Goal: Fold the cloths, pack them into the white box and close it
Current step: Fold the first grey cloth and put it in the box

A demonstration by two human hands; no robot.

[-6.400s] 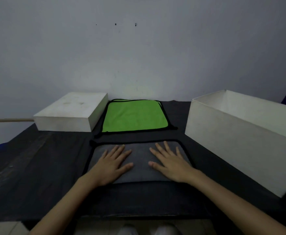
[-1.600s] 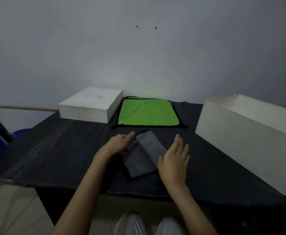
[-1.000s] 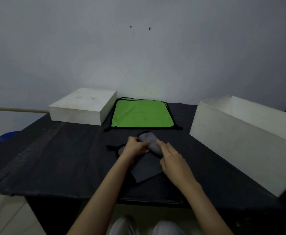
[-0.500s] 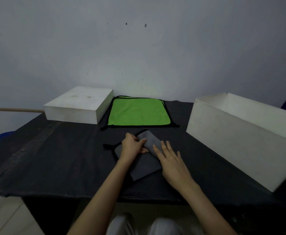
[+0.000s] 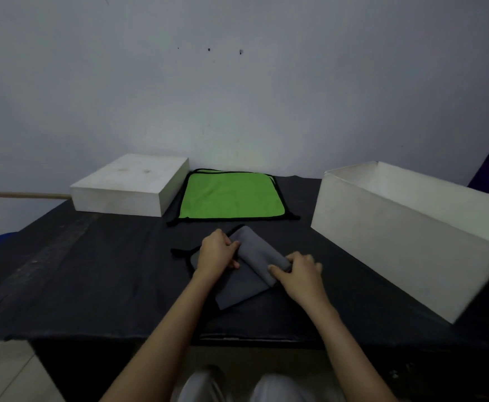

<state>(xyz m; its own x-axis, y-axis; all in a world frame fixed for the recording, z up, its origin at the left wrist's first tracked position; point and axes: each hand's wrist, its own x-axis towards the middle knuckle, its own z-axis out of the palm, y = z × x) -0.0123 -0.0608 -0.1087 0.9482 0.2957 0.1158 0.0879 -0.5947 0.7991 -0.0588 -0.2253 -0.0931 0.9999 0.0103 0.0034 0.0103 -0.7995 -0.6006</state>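
Gray cloth (image 5: 256, 252), partly rolled, is gripped by both curled hands: left hand (image 5: 217, 252), right hand (image 5: 302, 271).

Both forearms are bare, with no sleeves in view. The left hand (image 5: 217, 252) and right hand (image 5: 302, 275) wear no gloves. Light grey trousers (image 5: 281, 387) cover the knees.
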